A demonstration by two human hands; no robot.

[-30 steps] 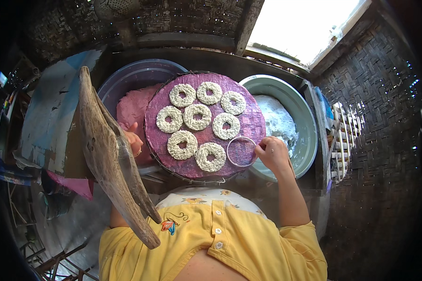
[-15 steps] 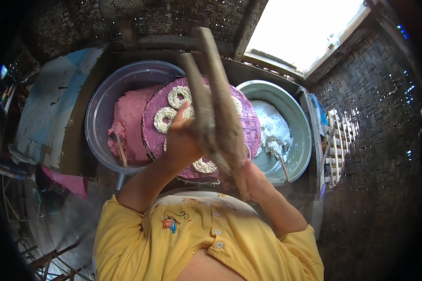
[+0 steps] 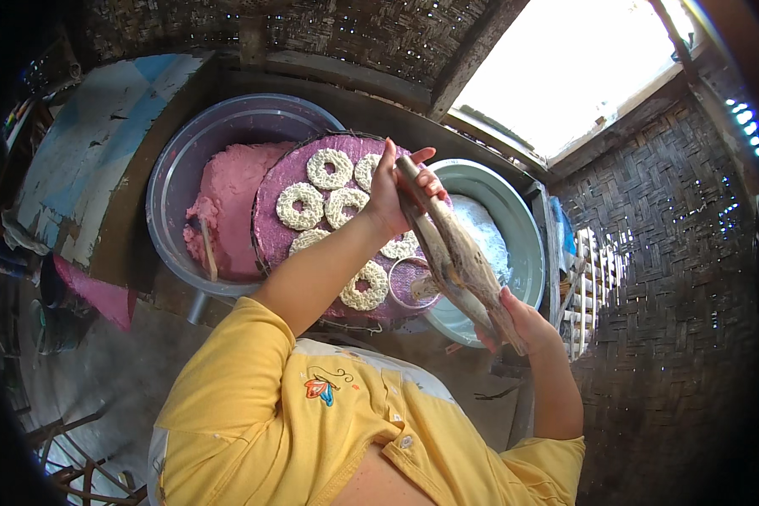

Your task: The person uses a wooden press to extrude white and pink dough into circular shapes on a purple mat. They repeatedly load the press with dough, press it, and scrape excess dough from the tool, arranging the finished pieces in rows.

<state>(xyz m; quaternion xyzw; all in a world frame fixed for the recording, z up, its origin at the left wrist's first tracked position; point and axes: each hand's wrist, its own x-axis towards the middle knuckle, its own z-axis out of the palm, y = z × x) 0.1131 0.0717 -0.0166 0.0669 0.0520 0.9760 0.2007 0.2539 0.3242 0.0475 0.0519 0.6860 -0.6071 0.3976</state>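
Observation:
A long wooden press (image 3: 472, 261) with two rough arms slants across the right side of a round purple mat. My left hand (image 3: 392, 194) has its fingers curled at the press's upper end, with the index finger and thumb stretched out. Around its lower ends my right hand (image 3: 527, 325) is closed. Several white lacy dough rings (image 3: 299, 206) lie on the purple mat (image 3: 271, 181), partly hidden by my left forearm. A thin pale hoop (image 3: 390, 274) rests at the mat's lower right, beside a short wooden stub of the press.
A grey-purple basin (image 3: 167, 185) of pink dough (image 3: 240, 185) with a stick (image 3: 208, 250) stands on the left. To the right is a green basin (image 3: 527, 228) of whitish dough (image 3: 485, 228). A peeling blue-white board (image 3: 110, 126) leans at far left; woven walls surround the bench.
The press has swung from over the mat to the right and lower. My left hand has left the dough rings for the press's upper end. The right hand moved right with it.

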